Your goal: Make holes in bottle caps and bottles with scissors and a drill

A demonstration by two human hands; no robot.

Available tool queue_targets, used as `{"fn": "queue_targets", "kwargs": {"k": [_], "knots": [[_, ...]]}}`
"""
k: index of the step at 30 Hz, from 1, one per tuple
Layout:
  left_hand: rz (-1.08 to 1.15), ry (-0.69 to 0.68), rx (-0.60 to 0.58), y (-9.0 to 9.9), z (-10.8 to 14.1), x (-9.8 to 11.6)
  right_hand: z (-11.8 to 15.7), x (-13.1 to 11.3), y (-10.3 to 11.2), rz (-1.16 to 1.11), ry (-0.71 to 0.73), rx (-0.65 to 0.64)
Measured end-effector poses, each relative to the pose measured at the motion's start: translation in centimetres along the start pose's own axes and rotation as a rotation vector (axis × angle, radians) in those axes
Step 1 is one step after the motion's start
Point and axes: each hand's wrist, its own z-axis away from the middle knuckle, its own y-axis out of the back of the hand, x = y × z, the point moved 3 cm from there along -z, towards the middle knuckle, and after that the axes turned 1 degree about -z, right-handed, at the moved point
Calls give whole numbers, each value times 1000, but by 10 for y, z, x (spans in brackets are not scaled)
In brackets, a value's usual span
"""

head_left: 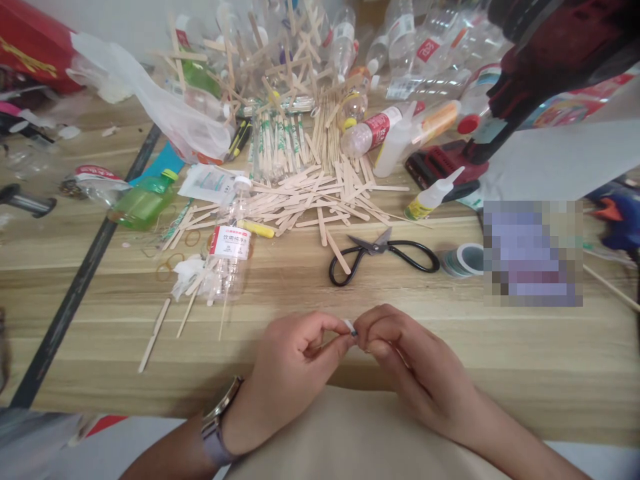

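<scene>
Close to the table's front edge, my left hand (305,353) and my right hand (415,353) meet fingertip to fingertip. Between them they pinch a small white and dark piece (351,328), mostly covered by the fingers, so its kind does not show. Both hands are closed in a pinch. Beyond them lie black-handled scissors (384,250) with the blades parted, one handle loop over a wooden stick. A clear water bottle (231,243) with a red and white label is to the left, and a grey-green spool (463,260) to the right of the scissors.
Loose wooden craft sticks (305,200) are heaped mid-table, with many plastic bottles (400,40) behind. A red power drill (450,167), a glue bottle (433,197) and a pixelated patch occupy the right side. A green bottle (145,200) lies left, near a dark strip (85,293) across the table.
</scene>
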Motion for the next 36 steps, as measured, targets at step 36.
{"fn": "queue_targets", "kwargs": {"k": [36], "knots": [[-164, -35, -134, 3, 11, -1, -5, -5, -4, -61, -349, 6]]}}
